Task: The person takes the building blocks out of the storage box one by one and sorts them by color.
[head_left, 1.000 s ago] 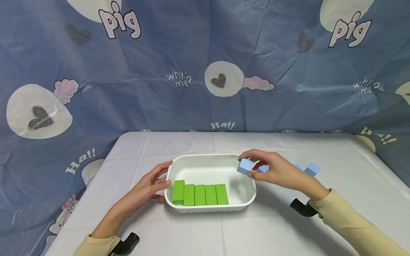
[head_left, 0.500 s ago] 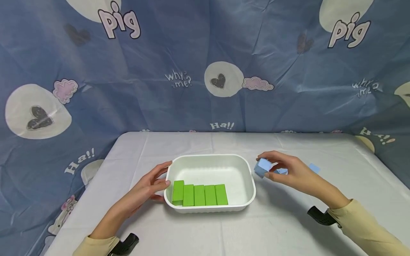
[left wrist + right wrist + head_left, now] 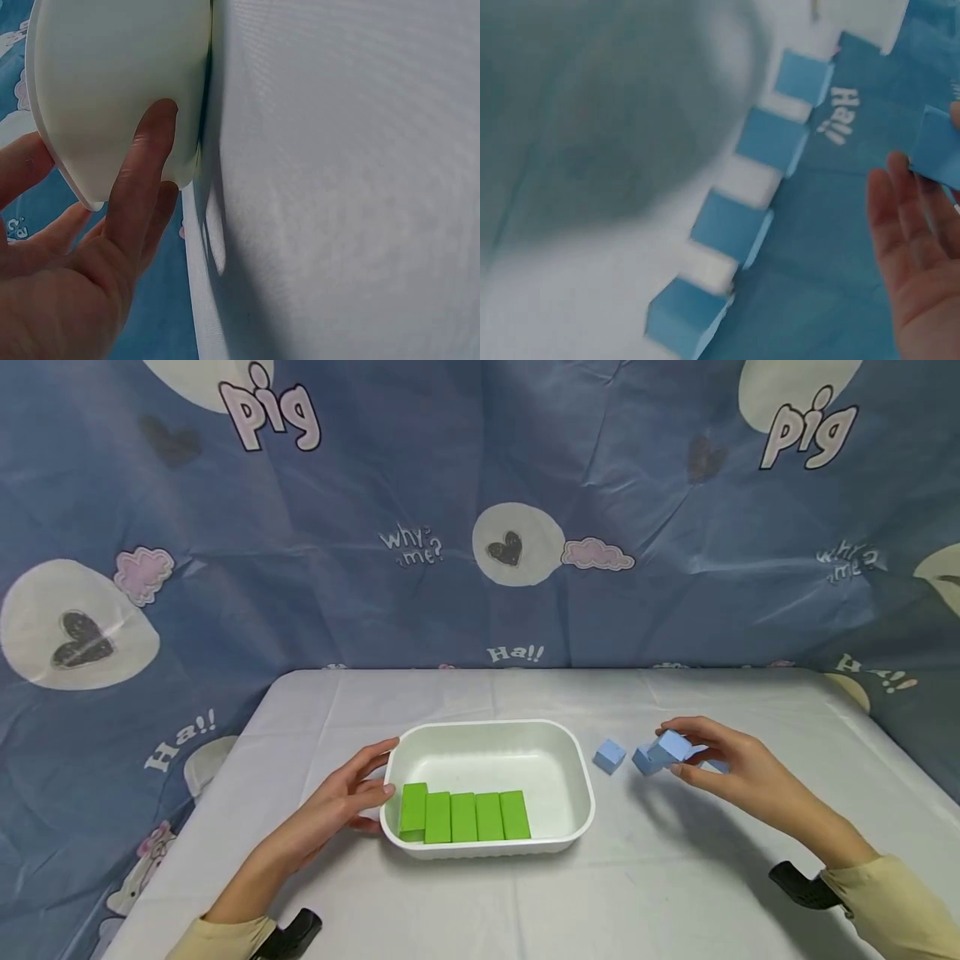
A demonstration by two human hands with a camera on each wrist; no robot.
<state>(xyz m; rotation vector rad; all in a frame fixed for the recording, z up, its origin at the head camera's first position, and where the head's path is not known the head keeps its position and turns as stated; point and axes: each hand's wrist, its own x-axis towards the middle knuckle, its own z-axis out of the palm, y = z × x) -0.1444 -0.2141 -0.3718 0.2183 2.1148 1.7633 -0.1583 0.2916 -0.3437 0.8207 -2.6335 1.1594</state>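
My left hand [image 3: 341, 797] holds the left end of a white plastic tub [image 3: 487, 727], thumb at its rim. In the left wrist view, fingers [image 3: 142, 176] lie along the tub's outer wall [image 3: 124, 82]. Upright green blocks [image 3: 463, 817], several in a row, line the near left side inside it. Right of the tub, my right hand [image 3: 738, 768] pinches a blue cube [image 3: 670, 748] between thumb and fingers, above the table. The right wrist view shows that cube [image 3: 934, 146] at the right edge, partly cut off.
Several more blue cubes stand spaced in a row on the white-covered table [image 3: 525, 910]; one cube [image 3: 610, 756] sits beside the tub, others are partly behind my right hand. The right wrist view shows the row's nearest cube [image 3: 686, 319]. A blue printed cloth [image 3: 420, 610] hangs behind.
My right hand has moved right with its blue cube, from over the tub's right rim to above the row of cubes, uncovering the leftmost one. My left hand stays at the tub.
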